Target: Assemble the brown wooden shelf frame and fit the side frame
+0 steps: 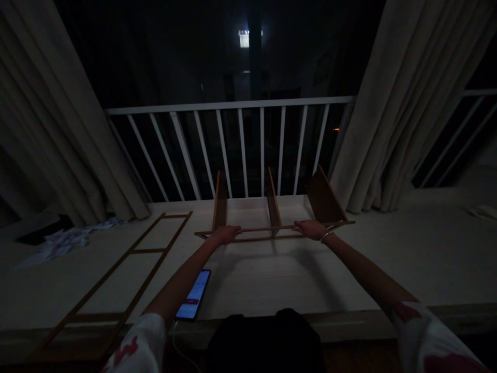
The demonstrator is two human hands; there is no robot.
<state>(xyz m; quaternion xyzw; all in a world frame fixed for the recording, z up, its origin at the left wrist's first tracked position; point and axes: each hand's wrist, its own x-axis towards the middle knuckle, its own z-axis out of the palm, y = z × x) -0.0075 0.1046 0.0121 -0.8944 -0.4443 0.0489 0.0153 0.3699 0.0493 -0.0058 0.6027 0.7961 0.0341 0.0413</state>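
Note:
A partly built wooden shelf unit lies on its side on the pale window ledge, its three boards standing up from a long ladder-like frame. My left hand is closed around the near rail of that frame, left of the middle board. Farther right, my right hand, with a bracelet at the wrist, grips the same rail near the right board. A second wooden ladder-like side frame lies flat to the left, apart from both hands.
A lit phone with a cable lies by my left forearm. White railings stand behind the ledge, between a left curtain and a right curtain. Crumpled patterned cloth or paper lies at left.

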